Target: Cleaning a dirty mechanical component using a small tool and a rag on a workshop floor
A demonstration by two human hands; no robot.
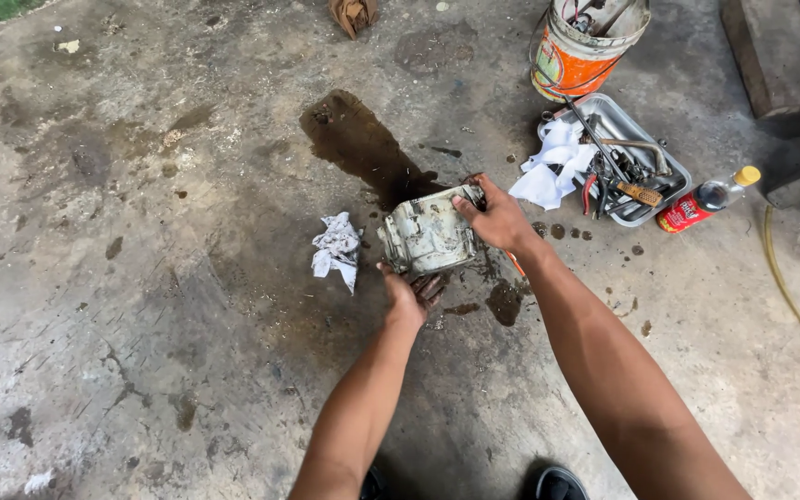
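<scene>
1. Pale, oil-stained metal is what I am gripping: a boxy engine casing (pixel 430 233) is being held just above the concrete floor (pixel 141 324), between both hands.
2. I am closing my right hand (pixel 497 220) over the casing's top right edge, thumb on the near face, fingers wrapping over the far side.
3. I am cupping my left hand (pixel 409 298) under the casing's lower edge, fingers spread and dark with oil.
4. My judgement is that the casing could be slipping: both hands and the metal are looking greasy, and a dark oil patch (pixel 363 143) is lying just beyond the hands, so a drop or a skid on the wet floor seems possible.
5. A crumpled white rag (pixel 337 248) is lying just left of the casing, near enough to be catching drips.
6. Beyond my right hand, a metal tray (pixel 670 168) is holding pliers, rods and other tools, with a white cloth (pixel 553 165) draping over its near rim.
7. Farther beyond the tray, an orange and white bucket (pixel 578 57) is holding mixed items I cannot make out.
8. A red-labelled bottle (pixel 701 204) with a yellow cap is lying right of the tray.
</scene>
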